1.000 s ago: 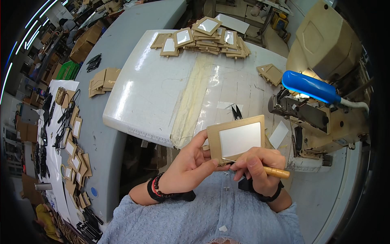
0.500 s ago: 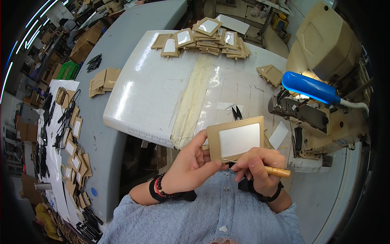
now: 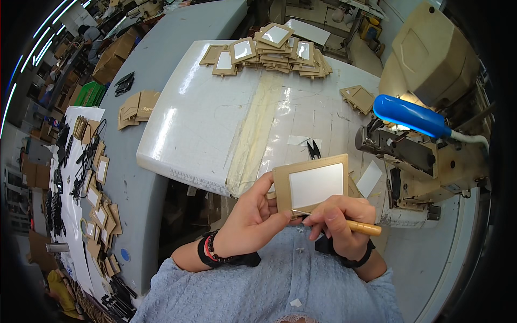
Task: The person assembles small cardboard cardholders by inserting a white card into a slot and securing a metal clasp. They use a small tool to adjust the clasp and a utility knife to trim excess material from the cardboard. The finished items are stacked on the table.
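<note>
A tan card holder with a clear window over white is tilted up in front of me. Its lower left edge is gripped by my left hand, thumb in front and fingers behind. My right hand is closed around an awl with a yellow wooden handle. The awl's thin metal shaft lies along the holder's lower edge, its tip close to my left thumb. Whether the tip has entered the edge, I cannot tell. Black-handled thread snips lie on the table just beyond the holder.
A heap of tan window holders covers the table's far edge. At right stand a sewing machine and a blue lamp. More holders and black straps lie on the left-hand table. A small tan stack sits near the machine.
The holder and both hands have shifted very slightly left. The awl has moved a little left and down with my right hand, and its shaft shows more plainly.
</note>
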Motion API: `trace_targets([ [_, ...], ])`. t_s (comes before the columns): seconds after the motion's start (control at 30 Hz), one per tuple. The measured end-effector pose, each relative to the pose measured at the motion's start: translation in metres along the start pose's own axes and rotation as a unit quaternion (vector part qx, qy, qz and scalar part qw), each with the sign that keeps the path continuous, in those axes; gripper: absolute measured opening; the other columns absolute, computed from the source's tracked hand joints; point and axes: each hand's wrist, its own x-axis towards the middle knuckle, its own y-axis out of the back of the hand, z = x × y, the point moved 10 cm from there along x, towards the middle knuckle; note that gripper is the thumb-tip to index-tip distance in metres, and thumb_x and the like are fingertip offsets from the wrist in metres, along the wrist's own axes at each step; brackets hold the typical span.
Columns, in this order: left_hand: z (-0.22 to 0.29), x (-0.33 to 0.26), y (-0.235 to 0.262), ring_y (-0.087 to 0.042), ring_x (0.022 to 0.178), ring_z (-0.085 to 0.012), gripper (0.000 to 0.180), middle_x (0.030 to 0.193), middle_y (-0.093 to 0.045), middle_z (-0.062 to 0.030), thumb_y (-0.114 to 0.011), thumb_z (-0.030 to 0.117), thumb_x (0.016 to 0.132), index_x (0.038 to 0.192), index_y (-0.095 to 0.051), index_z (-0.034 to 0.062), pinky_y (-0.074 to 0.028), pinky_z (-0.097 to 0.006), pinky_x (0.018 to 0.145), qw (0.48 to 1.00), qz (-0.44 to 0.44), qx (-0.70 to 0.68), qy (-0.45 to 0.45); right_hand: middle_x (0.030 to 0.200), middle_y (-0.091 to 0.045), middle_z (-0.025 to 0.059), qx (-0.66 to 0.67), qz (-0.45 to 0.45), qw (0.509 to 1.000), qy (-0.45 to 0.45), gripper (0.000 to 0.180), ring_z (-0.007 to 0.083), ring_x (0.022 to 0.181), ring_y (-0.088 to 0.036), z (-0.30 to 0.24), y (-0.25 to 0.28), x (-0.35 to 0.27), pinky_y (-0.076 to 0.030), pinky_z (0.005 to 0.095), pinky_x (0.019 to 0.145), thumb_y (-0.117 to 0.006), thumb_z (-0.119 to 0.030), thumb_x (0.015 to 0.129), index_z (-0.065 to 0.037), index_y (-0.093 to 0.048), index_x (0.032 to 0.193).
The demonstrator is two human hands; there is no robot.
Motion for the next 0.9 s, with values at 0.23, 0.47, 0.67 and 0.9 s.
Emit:
trace_targets([
  [0.23, 0.0015, -0.0002, 0.0, -0.052, 0.115, -0.0199, 0.055, 0.127, -0.047, -0.0153, -0.045, -0.006, 0.089, 0.139, -0.022, -0.0016, -0.048, -0.032, 0.093, 1.0, -0.001, -0.003, -0.016, 0.072, -0.067, 0.0125, -0.004, -0.003, 1.0, 0.007, 0.026, 0.0131, 0.055, -0.064, -0.0006, -0.001, 0.001, -0.049, 0.0217, 0.048, -0.051, -0.012, 0.094, 0.005, -0.064, 0.078],
  [0.47, 0.0007, 0.0003, -0.0001, -0.052, 0.114, -0.0195, 0.055, 0.126, -0.047, -0.0156, -0.045, -0.007, 0.089, 0.139, -0.021, -0.0027, -0.048, -0.032, 0.093, 1.0, -0.005, 0.001, -0.013, 0.073, -0.068, 0.0129, -0.001, -0.001, 1.0, 0.012, 0.027, 0.0132, 0.055, -0.064, 0.0003, -0.001, 0.0004, -0.049, 0.0219, 0.048, -0.051, -0.013, 0.094, 0.005, -0.064, 0.078],
  [0.67, 0.0022, 0.0004, -0.0015, -0.052, 0.115, -0.0198, 0.055, 0.126, -0.047, -0.0164, -0.044, -0.007, 0.089, 0.139, -0.021, -0.0021, -0.047, -0.033, 0.094, 1.0, -0.009, 0.004, -0.012, 0.076, -0.068, 0.0134, 0.007, 0.014, 1.0, 0.019, 0.027, 0.0134, 0.055, -0.064, 0.0025, 0.0, -0.0024, -0.049, 0.0218, 0.048, -0.051, -0.013, 0.095, 0.005, -0.064, 0.079],
  [0.9, 0.0023, 0.0008, -0.0009, -0.052, 0.115, -0.0208, 0.054, 0.125, -0.049, -0.0166, -0.043, -0.006, 0.09, 0.139, -0.022, -0.0011, -0.048, -0.034, 0.094, 1.0, -0.009, 0.019, -0.018, 0.075, -0.068, 0.0131, -0.009, 0.005, 0.999, 0.032, 0.025, 0.0131, 0.056, -0.064, 0.0022, -0.0025, -0.0017, -0.049, 0.0215, 0.049, -0.051, -0.012, 0.095, 0.004, -0.063, 0.081],
])
